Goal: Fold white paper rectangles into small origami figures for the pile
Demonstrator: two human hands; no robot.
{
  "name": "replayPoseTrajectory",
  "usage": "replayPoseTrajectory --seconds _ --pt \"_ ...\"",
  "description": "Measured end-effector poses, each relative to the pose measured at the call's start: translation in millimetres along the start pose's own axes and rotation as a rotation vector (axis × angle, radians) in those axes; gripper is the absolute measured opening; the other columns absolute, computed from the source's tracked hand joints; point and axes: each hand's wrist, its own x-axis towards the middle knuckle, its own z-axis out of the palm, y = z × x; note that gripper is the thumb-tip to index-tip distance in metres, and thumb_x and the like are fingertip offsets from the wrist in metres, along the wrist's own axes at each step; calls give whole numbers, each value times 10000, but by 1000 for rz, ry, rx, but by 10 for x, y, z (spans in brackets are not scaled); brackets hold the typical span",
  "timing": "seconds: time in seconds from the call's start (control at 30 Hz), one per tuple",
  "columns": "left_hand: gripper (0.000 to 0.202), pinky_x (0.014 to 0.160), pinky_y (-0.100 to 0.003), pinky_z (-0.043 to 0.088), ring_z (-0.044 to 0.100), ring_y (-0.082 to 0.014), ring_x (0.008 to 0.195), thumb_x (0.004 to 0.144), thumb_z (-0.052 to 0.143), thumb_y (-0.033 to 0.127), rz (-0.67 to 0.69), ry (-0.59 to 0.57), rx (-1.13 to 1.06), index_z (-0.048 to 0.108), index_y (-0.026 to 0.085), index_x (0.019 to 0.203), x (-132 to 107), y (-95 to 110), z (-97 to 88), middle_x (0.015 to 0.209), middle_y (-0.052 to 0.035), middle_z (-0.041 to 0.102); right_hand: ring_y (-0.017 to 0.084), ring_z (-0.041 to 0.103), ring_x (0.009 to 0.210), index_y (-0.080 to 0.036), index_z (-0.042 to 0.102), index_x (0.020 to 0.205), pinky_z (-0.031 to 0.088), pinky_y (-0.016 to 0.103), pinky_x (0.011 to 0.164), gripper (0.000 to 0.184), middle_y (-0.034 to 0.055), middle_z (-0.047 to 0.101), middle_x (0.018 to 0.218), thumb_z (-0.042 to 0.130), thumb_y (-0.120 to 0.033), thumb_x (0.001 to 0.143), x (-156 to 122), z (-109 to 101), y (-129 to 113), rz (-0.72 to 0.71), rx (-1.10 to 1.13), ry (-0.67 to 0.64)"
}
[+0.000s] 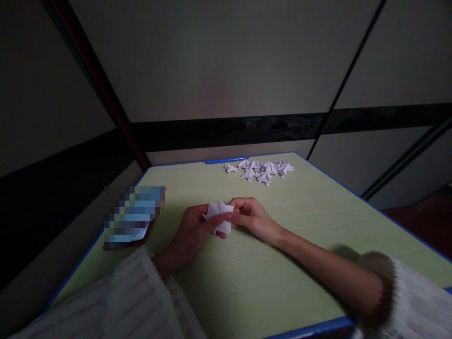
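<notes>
A small piece of folded white paper is held between both hands above the middle of the table. My left hand grips it from the left, thumb across its front and fingers behind. From the right, my right hand pinches the paper's right edge between thumb and fingers. Creases and pointed corners show on the paper; part of it is hidden by the thumbs. Farther back lies a group of several folded white paper figures, with pointed limbs.
The pale green table has a blue rim. At its left side lies a flat device with a dark red edge, its screen partly pixelated. Light cabinet panels with a black band stand right behind the table.
</notes>
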Motion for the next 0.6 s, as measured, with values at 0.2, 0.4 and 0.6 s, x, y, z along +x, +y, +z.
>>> replayPoseTrajectory --seconds 0.2,0.4,0.6 --pt "144 415 -208 404 514 -98 413 617 621 267 5 -41 14 623 123 622 -48 28 8 535 -15 625 63 466 451 -113 502 560 317 197 464 261 -22 540 491 660 -320 582 -24 -13 26 -17 72 -101" --pt "141 412 -188 378 508 -83 418 657 587 261 39 -38 7 608 125 625 -15 -4 6 522 -3 613 57 455 440 -116 506 526 310 196 463 244 -25 533 472 651 -298 601 7 -8 51 -38 122 -38" --pt "222 371 -166 372 536 -85 425 639 593 339 -40 35 -207 571 124 690 44 -31 -8 562 11 601 73 451 507 -150 599 551 348 227 521 136 -16 539 548 625 -255 632 39 -38 7 -213 -48 259"
